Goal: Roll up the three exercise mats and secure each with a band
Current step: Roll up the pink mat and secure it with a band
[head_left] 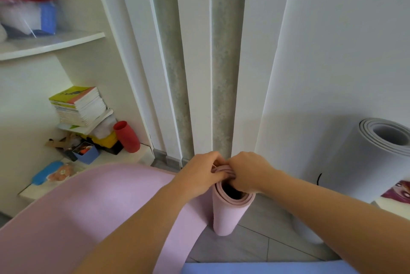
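A pink exercise mat (228,214) stands on end on the floor, partly rolled. Its loose length (77,214) sweeps away to the lower left. My left hand (199,176) and my right hand (248,171) both grip the top rim of the pink roll, fingers curled over its layers. A grey mat (363,163) stands rolled upright at the right, with a thin dark band low on its side. The edge of a blue mat (266,268) shows along the bottom.
White door panels and a wall rise straight ahead. On the left, a low shelf (124,158) holds a stack of books (79,105), a red cup (127,137), a blue box and small toys. An upper shelf carries folded cloth.
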`<state>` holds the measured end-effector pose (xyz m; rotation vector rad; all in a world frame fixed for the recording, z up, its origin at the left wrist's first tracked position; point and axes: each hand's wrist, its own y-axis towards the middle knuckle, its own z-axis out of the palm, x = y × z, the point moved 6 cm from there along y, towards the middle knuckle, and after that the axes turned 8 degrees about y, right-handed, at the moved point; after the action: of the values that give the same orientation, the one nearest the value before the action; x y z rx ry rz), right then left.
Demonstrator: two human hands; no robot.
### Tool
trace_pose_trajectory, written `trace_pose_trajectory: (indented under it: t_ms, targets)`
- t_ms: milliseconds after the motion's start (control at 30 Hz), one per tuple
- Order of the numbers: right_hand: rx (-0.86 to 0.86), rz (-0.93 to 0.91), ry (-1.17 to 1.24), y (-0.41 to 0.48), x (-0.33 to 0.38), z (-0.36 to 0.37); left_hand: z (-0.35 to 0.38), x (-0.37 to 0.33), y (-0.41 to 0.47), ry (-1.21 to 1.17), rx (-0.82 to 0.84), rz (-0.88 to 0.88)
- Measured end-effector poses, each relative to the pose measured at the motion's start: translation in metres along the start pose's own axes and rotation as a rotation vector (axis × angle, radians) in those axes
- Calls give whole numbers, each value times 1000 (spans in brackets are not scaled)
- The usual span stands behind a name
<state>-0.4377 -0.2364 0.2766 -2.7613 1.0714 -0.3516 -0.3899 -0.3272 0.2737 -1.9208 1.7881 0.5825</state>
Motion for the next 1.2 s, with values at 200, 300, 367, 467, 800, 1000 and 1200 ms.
trace_pose_trajectory:
  t_ms: [200,300,367,467,800,1000,1200]
  targets:
    - [-35,105,51,3,-5,1,-12,19,3,264,164,-80]
    - [-41,179,103,2,-12,-1,-19,22,6,479,191,-41]
    - [-48,203,126,0,-14,-1,-20,21,9,554,185,-3]
    - [-72,251,174,-2,-20,-2,-18,24,12,521,221,-16]
    - [-168,511,445,-5,-64,1,-1,-9,8,673,-22,6]
    - [-246,573,505,-6,-69,4,19,-24,4,527,-71,-81]
    - [-315,644,627,-9,-74,9,27,-25,7,136,-93,-224]
